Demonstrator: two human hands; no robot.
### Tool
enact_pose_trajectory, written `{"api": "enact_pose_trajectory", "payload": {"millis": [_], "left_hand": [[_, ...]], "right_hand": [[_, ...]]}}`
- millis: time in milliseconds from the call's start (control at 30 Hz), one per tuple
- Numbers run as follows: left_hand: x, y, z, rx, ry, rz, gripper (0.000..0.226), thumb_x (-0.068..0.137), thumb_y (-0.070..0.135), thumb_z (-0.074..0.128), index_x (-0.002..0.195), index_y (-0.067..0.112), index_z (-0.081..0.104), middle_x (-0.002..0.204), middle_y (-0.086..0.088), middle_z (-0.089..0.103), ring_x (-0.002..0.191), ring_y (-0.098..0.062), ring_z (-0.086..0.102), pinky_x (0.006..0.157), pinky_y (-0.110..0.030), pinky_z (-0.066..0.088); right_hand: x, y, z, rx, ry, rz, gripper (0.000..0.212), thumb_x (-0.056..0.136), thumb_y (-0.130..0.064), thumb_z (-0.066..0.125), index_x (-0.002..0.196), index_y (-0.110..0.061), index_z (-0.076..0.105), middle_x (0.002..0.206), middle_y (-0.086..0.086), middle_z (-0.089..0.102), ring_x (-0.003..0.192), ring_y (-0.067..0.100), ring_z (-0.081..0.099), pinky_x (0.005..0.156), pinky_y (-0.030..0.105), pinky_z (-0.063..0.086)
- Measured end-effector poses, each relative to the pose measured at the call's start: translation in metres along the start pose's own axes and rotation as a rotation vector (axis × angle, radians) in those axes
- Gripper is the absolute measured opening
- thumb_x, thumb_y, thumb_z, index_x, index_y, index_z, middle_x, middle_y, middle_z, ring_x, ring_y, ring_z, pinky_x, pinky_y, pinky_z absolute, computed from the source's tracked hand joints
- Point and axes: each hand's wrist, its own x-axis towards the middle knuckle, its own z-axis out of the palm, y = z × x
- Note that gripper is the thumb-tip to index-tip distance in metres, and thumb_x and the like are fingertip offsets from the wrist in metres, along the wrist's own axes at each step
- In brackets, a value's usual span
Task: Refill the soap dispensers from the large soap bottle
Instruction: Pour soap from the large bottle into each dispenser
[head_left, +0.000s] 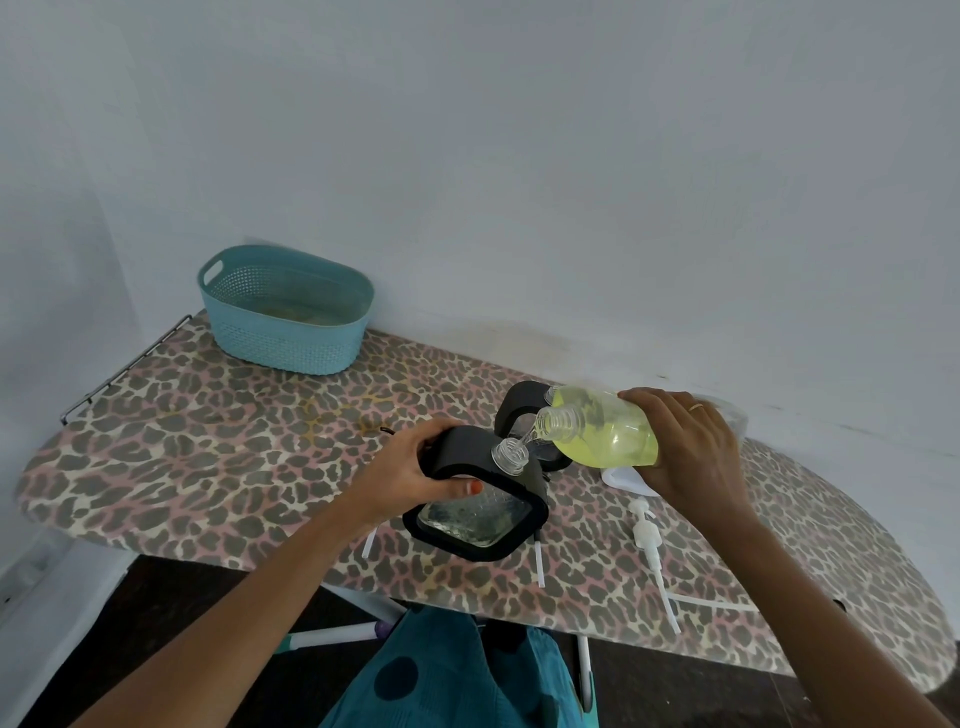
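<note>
Two hands were at work over the leopard-print board (208, 441). The left hand (410, 467) gripped a black-sleeved dispenser (483, 499), fingers curled over its top and thumb under, tipping it so its clear base faced the camera. The right hand (691, 447) wrapped round the back end of the bottle (608, 431), which lay nearly level with yellow-green soap pooled along its lower side. The bottle's mouth sat just above and right of the dispenser's open neck, and a thin clear thread seemed to run between them.

Close behind, a second dispenser (524, 405) stood on the board, half covered by the bottle. A white pump (647, 530) lay near the right wrist, its long tube pointing toward the near edge. Two more white tubes (539, 564) poked out from under the held dispenser. Well apart at the far left corner sat a teal basket (285, 312), against the pale wall (519, 156).

A white piece (623, 475) under the bottle was mostly blocked, so I couldn't tell what it was. Something clear (730, 410) beyond the right knuckles was too hidden to name. The board's right end ran out of the shot.
</note>
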Motion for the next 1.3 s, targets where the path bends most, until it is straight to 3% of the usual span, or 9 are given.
{"api": "enact_pose_trajectory", "payload": {"millis": [200,333,433,533,700,900,1033,1167,1300], "left_hand": [[-0.0014,0.0006,0.0013,-0.002,0.012,-0.021,0.052,0.048,0.04,0.076,0.096,0.036,0.055,0.088,0.012,0.067,0.084,0.003,0.064,0.072,-0.011,0.05],[-0.0024,-0.0018,0.0014,0.003,0.003,-0.027,0.047,0.063,0.012,0.082,0.096,0.033,0.055,0.084,0.026,0.068,0.083,0.005,0.064,0.072,-0.009,0.049],[-0.0039,-0.0018,0.0019,-0.031,0.019,-0.036,0.05,0.055,0.025,0.082,0.097,0.031,0.057,0.086,0.014,0.069,0.084,0.001,0.065,0.073,-0.013,0.05],[-0.0045,-0.0011,0.0023,-0.038,0.025,-0.037,0.057,0.047,0.042,0.077,0.099,0.031,0.057,0.093,0.007,0.067,0.086,-0.002,0.065,0.075,-0.015,0.051],[-0.0058,-0.001,0.0028,-0.039,0.037,-0.049,0.055,0.047,0.04,0.078,0.097,0.032,0.056,0.093,0.008,0.066,0.086,0.0,0.065,0.073,-0.012,0.049],[-0.0054,0.0001,0.0034,-0.013,0.037,-0.04,0.046,0.065,0.003,0.076,0.097,0.028,0.055,0.093,0.006,0.064,0.082,0.004,0.064,0.071,-0.009,0.048],[-0.006,0.0001,0.0035,-0.016,0.04,-0.035,0.046,0.066,0.002,0.076,0.098,0.027,0.055,0.094,0.006,0.064,0.082,0.004,0.064,0.07,-0.008,0.048],[-0.006,-0.0019,0.0036,-0.021,0.039,-0.032,0.048,0.063,0.009,0.08,0.101,0.026,0.056,0.097,0.004,0.066,0.087,-0.001,0.065,0.074,-0.012,0.049],[-0.006,-0.0034,0.0047,-0.033,0.04,-0.034,0.049,0.062,0.013,0.082,0.101,0.026,0.056,0.097,0.003,0.066,0.087,-0.002,0.065,0.076,-0.014,0.051]], "right_hand": [[0.0015,-0.0001,0.0003,0.008,0.004,0.005,0.047,0.061,-0.008,0.064,0.104,-0.014,0.05,0.093,0.007,0.071,0.074,0.029,0.067,0.062,0.03,0.047],[0.0019,-0.0011,-0.0008,0.009,0.005,0.002,0.036,0.069,-0.015,0.052,0.105,-0.014,0.049,0.093,0.007,0.071,0.075,0.029,0.068,0.062,0.03,0.048],[0.0032,-0.0027,-0.0021,0.012,0.005,0.001,0.036,0.069,-0.018,0.044,0.104,-0.014,0.049,0.093,0.006,0.071,0.075,0.028,0.067,0.062,0.029,0.048],[0.0038,-0.0025,-0.0026,0.014,0.008,-0.004,0.037,0.068,-0.013,0.053,0.104,-0.015,0.049,0.093,0.006,0.071,0.075,0.028,0.068,0.062,0.029,0.048],[0.0008,-0.0004,0.0003,-0.003,-0.033,0.018,0.067,0.047,0.0,0.084,0.103,-0.014,0.05,0.092,0.007,0.071,0.075,0.029,0.068,0.061,0.03,0.048],[0.0014,-0.0008,-0.0013,-0.007,-0.03,0.008,0.058,0.054,0.0,0.076,0.104,-0.014,0.049,0.092,0.007,0.071,0.075,0.03,0.068,0.062,0.031,0.049],[0.0007,0.0002,-0.0003,-0.005,-0.041,0.018,0.067,0.046,0.001,0.084,0.103,-0.013,0.051,0.092,0.007,0.071,0.073,0.03,0.067,0.062,0.031,0.049],[0.0016,0.0005,-0.0001,-0.006,-0.006,0.001,0.052,0.057,-0.006,0.07,0.104,-0.014,0.05,0.093,0.007,0.071,0.073,0.029,0.067,0.061,0.031,0.049],[0.0007,0.0015,-0.0003,-0.004,0.004,-0.003,0.053,0.056,-0.003,0.07,0.104,-0.014,0.05,0.093,0.006,0.071,0.074,0.029,0.067,0.061,0.03,0.048]]}}
